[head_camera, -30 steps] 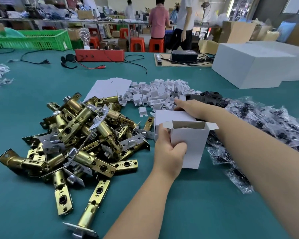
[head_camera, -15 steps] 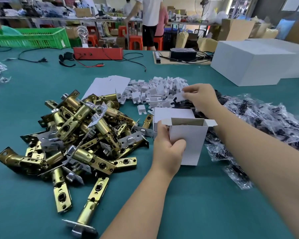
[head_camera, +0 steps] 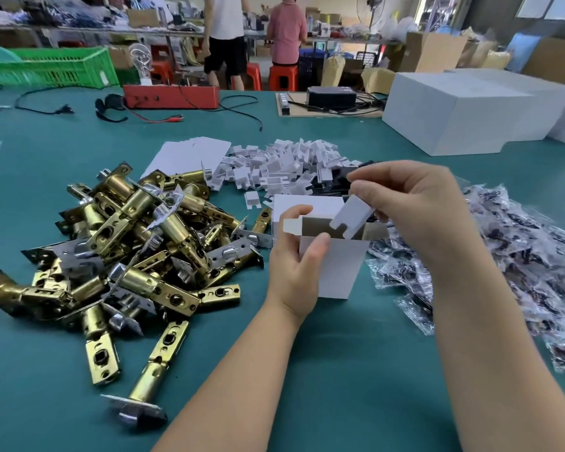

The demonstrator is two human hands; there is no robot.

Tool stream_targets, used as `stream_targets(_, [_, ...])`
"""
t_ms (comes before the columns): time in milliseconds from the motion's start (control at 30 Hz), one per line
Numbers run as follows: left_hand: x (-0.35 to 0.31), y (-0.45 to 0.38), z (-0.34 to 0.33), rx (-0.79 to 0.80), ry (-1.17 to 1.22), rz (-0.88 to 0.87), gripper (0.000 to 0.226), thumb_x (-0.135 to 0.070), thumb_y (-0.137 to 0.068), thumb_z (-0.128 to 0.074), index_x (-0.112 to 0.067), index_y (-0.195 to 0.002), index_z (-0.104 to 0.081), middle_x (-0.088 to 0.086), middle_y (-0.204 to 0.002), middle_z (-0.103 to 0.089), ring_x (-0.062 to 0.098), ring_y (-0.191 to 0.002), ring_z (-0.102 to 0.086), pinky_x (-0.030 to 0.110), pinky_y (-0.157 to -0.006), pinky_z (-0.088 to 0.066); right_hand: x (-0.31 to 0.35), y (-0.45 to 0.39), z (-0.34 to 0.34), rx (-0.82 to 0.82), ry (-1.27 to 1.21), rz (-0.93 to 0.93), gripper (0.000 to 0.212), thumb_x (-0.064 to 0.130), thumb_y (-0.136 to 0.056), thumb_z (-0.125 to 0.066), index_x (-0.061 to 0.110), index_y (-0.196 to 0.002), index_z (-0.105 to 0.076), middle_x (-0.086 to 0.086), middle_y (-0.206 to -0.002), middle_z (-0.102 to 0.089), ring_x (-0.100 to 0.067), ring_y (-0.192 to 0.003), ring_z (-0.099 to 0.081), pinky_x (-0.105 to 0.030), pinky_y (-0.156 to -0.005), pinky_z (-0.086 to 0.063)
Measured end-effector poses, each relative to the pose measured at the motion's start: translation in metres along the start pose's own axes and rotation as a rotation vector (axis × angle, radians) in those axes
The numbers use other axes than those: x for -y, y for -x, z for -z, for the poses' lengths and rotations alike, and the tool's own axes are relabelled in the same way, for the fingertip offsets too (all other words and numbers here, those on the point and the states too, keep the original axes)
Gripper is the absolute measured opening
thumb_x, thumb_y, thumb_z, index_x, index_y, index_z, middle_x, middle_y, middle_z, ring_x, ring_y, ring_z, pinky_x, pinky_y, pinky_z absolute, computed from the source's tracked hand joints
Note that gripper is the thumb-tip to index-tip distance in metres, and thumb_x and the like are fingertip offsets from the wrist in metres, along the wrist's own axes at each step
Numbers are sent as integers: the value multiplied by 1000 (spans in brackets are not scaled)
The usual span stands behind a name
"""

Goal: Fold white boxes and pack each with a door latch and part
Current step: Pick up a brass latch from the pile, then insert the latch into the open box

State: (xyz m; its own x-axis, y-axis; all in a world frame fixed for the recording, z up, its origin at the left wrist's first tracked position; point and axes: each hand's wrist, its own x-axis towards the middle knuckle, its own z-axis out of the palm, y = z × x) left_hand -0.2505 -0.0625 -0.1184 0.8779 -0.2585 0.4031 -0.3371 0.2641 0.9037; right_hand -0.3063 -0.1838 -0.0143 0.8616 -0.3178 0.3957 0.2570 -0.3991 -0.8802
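Note:
A small white box [head_camera: 336, 269] stands upright on the green table [head_camera: 356, 370], its top flaps open. My left hand [head_camera: 296, 265] grips its left side, thumb on the front panel. My right hand [head_camera: 408, 197] pinches a small white card insert [head_camera: 351, 216] and holds it tilted in the box's open mouth. A heap of brass door latches [head_camera: 137, 243] lies to the left of the box. A pile of white card inserts [head_camera: 291, 168] lies behind it, beside flat white box blanks [head_camera: 190, 154].
Clear plastic bags of dark parts [head_camera: 516, 256] spread along the right. Large white cartons [head_camera: 467, 112] stand at the back right. A red device [head_camera: 172, 96] with cables and a green crate [head_camera: 53, 68] sit at the far edge. Two people stand beyond the table.
My right hand drew back from the insert pile with one white insert and brought it down into the box's open top. My left hand kept its hold on the box.

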Motion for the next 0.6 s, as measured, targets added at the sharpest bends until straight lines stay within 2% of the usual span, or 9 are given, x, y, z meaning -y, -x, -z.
stream_targets(67, [2,0,0,-6,0,5,42,-45,-71,-52,-33,-110,-52,-27,-91,-63,7,-87,-57,38,-78,-46,-1,2,-4,-48,47,-16,22,7,-86,-69,28,-81,-72,18,-61,-66,4,-53,-56,-18,-46,-52])
stream_targets(133, [3,-1,0,-11,-8,6,42,-44,-71,-53,-31,-110,-51,-25,-91,-62,7,-86,-56,33,-77,-45,-2,1,-10,-96,94,13,22,9,-86,-69,31,-81,-70,19,-62,-66,4,-57,-57,-22,-55,-56])
stream_targets(200, [3,-2,0,-15,-35,-16,44,-44,-71,-55,-29,-112,-50,-23,-92,-62,8,-87,-57,30,-78,-46,-2,0,-18,-123,175,64,21,11,-85,-69,31,-81,-69,20,-66,-65,6,-59,-56,-16,-60,-50])
stream_targets(300, [2,-1,0,30,-38,-48,49,-43,-71,-59,-26,-116,-47,5,-107,-61,31,-100,-58,49,-86,-47,-1,1,-32,-91,289,92,18,12,-85,-66,30,-83,-67,23,-72,-62,11,-62,-55,-4,-63,-40])
stream_targets(333, [0,0,0,39,-59,-77,52,-41,-73,-60,-21,-119,-47,8,-111,-60,29,-104,-58,46,-87,-48,0,2,-35,-77,313,86,19,12,-84,-66,31,-84,-66,23,-73,-62,11,-63,-54,-4,-63,-40])
stream_targets(400, [-2,0,0,60,-99,-114,52,-30,-79,-61,-8,-122,-44,-11,-110,-64,3,-101,-59,22,-84,-47,2,2,-40,-57,350,72,21,11,-82,-64,32,-85,-65,20,-76,-63,8,-63,-53,-4,-64,-40])
stream_targets(467, [0,0,-3,120,-107,-167,45,-5,-84,-60,5,-121,-38,-31,-107,-63,-15,-98,-57,5,-80,-43,5,1,-43,-12,410,47,18,12,-81,-63,29,-88,-66,16,-79,-64,3,-66,-53,-8,-65,-40])
stream_targets(500, [-1,0,-3,134,-107,-178,44,-3,-84,-59,6,-121,-38,-35,-109,-62,-16,-100,-56,3,-81,-42,5,1,-45,32,459,38,15,15,-82,-63,26,-91,-67,14,-81,-66,0,-68,-54,-11,-66,-42])
stream_targets(600, [-2,-1,-1,61,-98,-135,48,-35,-81,-55,-11,-120,-45,-18,-110,-63,-2,-101,-60,16,-83,-45,3,8,-50,84,630,119,13,29,-88,-60,23,-87,-72,11,-81,-68,-8,-78,-57,-23,-73,-44])
